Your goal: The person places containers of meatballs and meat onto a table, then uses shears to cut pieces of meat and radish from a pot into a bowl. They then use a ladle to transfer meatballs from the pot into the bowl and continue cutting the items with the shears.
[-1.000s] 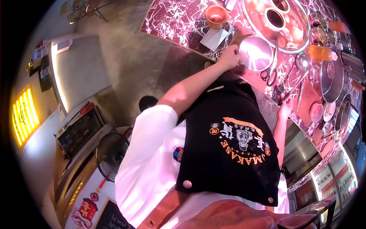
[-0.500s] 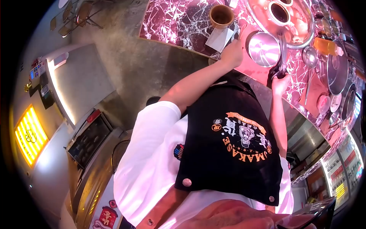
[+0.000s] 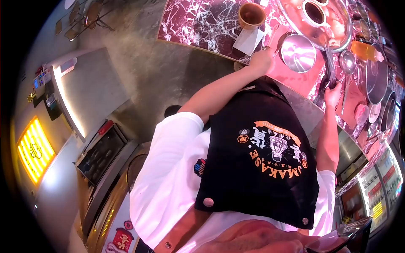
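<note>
My left hand (image 3: 262,60) lies curled at the near edge of the red marble table (image 3: 198,23), against the left side of a steel bowl (image 3: 298,52). Whether it grips the rim is hidden. My right hand (image 3: 333,95) holds black-handled scissors (image 3: 328,69), blades pointing away from me toward the big steel hot pot (image 3: 333,31). A pink board (image 3: 301,80) lies under the bowl. My black apron fills the middle of the view.
A brown cup (image 3: 252,14) and a white napkin (image 3: 249,41) sit left of the bowl. A ladle (image 3: 348,62), an orange bottle (image 3: 363,50), steel pans (image 3: 375,80) and a small pink dish (image 3: 361,111) crowd the right. Grey floor lies left.
My right hand moved from the table edge to the scissors beside the bowl, picked them up and carried them right. My left hand stayed by the bowl.
</note>
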